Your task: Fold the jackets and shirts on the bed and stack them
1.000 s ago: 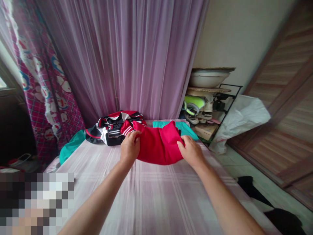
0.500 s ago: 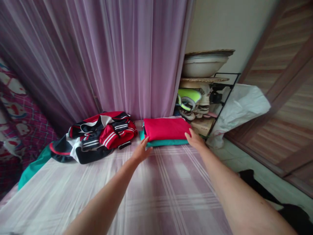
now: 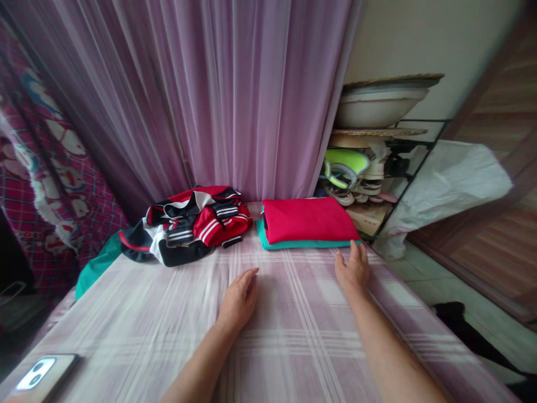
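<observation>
A folded red garment lies flat on a folded teal garment at the far edge of the plaid sheet. Over the sheet, in front of the stack, my left hand is open, fingers loosely extended and holding nothing. My right hand is open too, thumb apart, its fingertips close to the stack's near right corner; whether they touch it I cannot tell. To the left sits a crumpled heap of navy, red and white striped clothing.
A phone lies at the near left corner. Teal cloth hangs over the left edge. Behind are purple curtains. At the right stand a rack with shoes, basins and a white plastic bag. Dark cloth is on the floor.
Both hands have come away from the sides of the folded stack and back toward me, the left one farther. The view has shifted left, bringing the phone into sight.
</observation>
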The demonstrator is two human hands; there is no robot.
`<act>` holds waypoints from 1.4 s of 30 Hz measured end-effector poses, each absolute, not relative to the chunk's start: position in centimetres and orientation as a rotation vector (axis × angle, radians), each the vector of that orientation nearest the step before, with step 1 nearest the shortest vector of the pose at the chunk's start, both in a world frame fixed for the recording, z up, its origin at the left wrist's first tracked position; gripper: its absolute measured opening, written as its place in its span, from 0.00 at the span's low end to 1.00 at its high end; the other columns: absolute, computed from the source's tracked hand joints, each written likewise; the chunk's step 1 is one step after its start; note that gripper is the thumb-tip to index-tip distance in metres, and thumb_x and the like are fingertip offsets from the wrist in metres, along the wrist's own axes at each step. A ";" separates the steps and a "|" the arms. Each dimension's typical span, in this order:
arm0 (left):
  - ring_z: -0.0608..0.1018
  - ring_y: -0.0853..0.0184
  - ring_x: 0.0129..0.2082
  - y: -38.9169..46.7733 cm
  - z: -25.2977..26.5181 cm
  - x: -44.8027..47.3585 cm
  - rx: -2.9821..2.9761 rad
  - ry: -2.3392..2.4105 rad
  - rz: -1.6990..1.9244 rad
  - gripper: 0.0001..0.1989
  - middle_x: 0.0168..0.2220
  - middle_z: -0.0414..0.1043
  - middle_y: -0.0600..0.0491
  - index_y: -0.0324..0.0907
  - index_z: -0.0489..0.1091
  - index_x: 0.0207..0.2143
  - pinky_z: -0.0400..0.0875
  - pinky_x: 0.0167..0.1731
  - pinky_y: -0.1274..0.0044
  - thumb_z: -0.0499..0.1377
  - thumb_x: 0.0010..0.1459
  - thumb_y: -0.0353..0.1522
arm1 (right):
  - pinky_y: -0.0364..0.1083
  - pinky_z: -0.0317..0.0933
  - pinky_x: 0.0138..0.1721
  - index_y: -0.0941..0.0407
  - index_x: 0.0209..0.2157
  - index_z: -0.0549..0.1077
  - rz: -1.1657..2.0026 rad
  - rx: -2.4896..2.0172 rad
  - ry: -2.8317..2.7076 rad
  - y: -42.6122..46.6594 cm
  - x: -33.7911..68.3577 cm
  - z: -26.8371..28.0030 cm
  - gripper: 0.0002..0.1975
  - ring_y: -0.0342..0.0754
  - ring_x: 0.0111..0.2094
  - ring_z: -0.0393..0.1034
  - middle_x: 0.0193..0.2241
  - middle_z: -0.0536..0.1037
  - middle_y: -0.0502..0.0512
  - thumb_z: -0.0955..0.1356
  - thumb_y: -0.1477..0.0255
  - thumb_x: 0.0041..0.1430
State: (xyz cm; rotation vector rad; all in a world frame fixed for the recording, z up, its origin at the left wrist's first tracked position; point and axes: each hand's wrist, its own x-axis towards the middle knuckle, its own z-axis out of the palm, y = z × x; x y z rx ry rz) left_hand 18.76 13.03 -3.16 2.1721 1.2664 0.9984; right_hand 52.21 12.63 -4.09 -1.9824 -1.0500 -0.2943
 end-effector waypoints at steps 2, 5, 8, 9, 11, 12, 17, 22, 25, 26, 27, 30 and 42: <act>0.79 0.62 0.49 11.8 -2.7 17.6 2.079 1.306 1.063 0.18 0.49 0.78 0.49 0.47 0.72 0.51 0.74 0.52 0.67 0.52 0.61 0.33 | 0.64 0.59 0.55 0.64 0.60 0.64 -0.281 -1.975 -1.036 12.2 51.2 -4.2 0.30 0.67 0.62 0.57 0.61 0.62 0.78 0.61 0.66 0.58; 0.81 0.63 0.45 10.3 -2.4 15.9 1.978 1.338 1.195 0.15 0.44 0.80 0.50 0.47 0.74 0.46 0.76 0.49 0.69 0.51 0.61 0.34 | 0.62 0.58 0.56 0.62 0.59 0.64 -0.238 -1.935 -1.044 11.7 48.2 -4.8 0.29 0.64 0.61 0.59 0.59 0.65 0.75 0.61 0.66 0.57; 0.81 0.63 0.43 9.4 -2.4 13.9 1.902 1.370 1.332 0.14 0.41 0.81 0.50 0.47 0.76 0.41 0.76 0.47 0.69 0.51 0.62 0.36 | 0.61 0.59 0.57 0.60 0.58 0.65 -0.150 -1.852 -1.140 11.1 43.3 -5.5 0.28 0.62 0.60 0.61 0.58 0.68 0.72 0.61 0.66 0.57; 0.82 0.63 0.42 9.2 -2.4 13.2 1.866 1.398 1.367 0.14 0.41 0.81 0.50 0.46 0.76 0.41 0.76 0.48 0.69 0.52 0.61 0.37 | 0.60 0.59 0.57 0.59 0.57 0.66 -0.121 -1.814 -1.173 10.8 41.4 -5.8 0.27 0.61 0.60 0.61 0.58 0.68 0.71 0.60 0.66 0.57; 0.82 0.62 0.42 9.1 -2.6 11.8 1.765 1.475 1.416 0.14 0.40 0.81 0.49 0.45 0.76 0.41 0.75 0.48 0.68 0.53 0.60 0.39 | 0.59 0.60 0.57 0.58 0.56 0.67 -0.071 -1.735 -1.234 10.0 37.9 -6.1 0.25 0.59 0.60 0.63 0.58 0.69 0.70 0.60 0.66 0.58; 0.82 0.62 0.42 9.2 -2.7 11.1 1.703 1.512 1.436 0.14 0.40 0.81 0.49 0.45 0.76 0.40 0.75 0.47 0.67 0.53 0.59 0.40 | 0.59 0.61 0.56 0.58 0.55 0.68 -0.053 -1.701 -1.257 9.6 36.3 -6.2 0.24 0.59 0.59 0.64 0.57 0.70 0.69 0.60 0.66 0.59; 0.82 0.63 0.42 9.6 -3.2 8.9 1.417 1.560 1.520 0.15 0.42 0.81 0.48 0.43 0.74 0.42 0.75 0.46 0.70 0.54 0.59 0.41 | 0.58 0.63 0.54 0.58 0.50 0.73 0.014 -1.632 -1.364 7.6 32.3 -5.9 0.21 0.58 0.55 0.68 0.56 0.72 0.68 0.60 0.67 0.58; 0.82 0.64 0.43 10.7 -2.5 8.4 1.485 1.680 1.507 0.15 0.42 0.80 0.48 0.42 0.74 0.43 0.75 0.45 0.72 0.53 0.61 0.39 | 0.56 0.65 0.53 0.56 0.44 0.77 0.088 -1.591 -1.356 7.1 32.5 -5.2 0.19 0.56 0.51 0.72 0.52 0.76 0.66 0.59 0.67 0.59; 0.82 0.65 0.42 13.3 -0.1 7.6 1.720 1.853 1.362 0.14 0.43 0.80 0.48 0.42 0.74 0.44 0.75 0.43 0.74 0.51 0.63 0.36 | 0.55 0.66 0.52 0.56 0.42 0.78 0.115 -1.541 -1.342 7.2 32.7 -5.3 0.18 0.55 0.51 0.72 0.50 0.78 0.65 0.60 0.67 0.59; 0.81 0.66 0.42 14.7 1.0 7.2 1.751 1.883 1.336 0.15 0.43 0.80 0.49 0.43 0.74 0.45 0.75 0.43 0.75 0.51 0.64 0.36 | 0.55 0.66 0.51 0.56 0.41 0.78 0.121 -1.521 -1.342 7.3 32.7 -5.4 0.18 0.55 0.50 0.73 0.49 0.79 0.64 0.60 0.66 0.59; 0.81 0.66 0.42 16.2 2.3 6.7 1.782 1.917 1.306 0.15 0.43 0.80 0.49 0.43 0.75 0.46 0.75 0.42 0.75 0.52 0.64 0.36 | 0.55 0.67 0.50 0.55 0.40 0.78 0.122 -1.502 -1.338 7.4 32.6 -5.5 0.18 0.55 0.49 0.73 0.48 0.79 0.64 0.60 0.66 0.59; 0.80 0.63 0.44 21.3 6.3 5.3 1.910 2.043 1.179 0.15 0.45 0.80 0.50 0.46 0.76 0.47 0.73 0.43 0.74 0.53 0.64 0.36 | 0.55 0.68 0.48 0.56 0.39 0.79 0.121 -1.474 -1.317 7.5 32.5 -5.8 0.18 0.55 0.48 0.74 0.47 0.80 0.64 0.61 0.65 0.59; 0.74 0.52 0.52 31.7 10.1 6.2 2.375 2.266 0.429 0.17 0.47 0.79 0.47 0.48 0.78 0.47 0.62 0.53 0.64 0.56 0.59 0.38 | 0.53 0.71 0.48 0.54 0.39 0.81 0.126 -1.484 -1.359 6.9 32.2 -5.7 0.15 0.53 0.47 0.76 0.47 0.81 0.61 0.62 0.68 0.61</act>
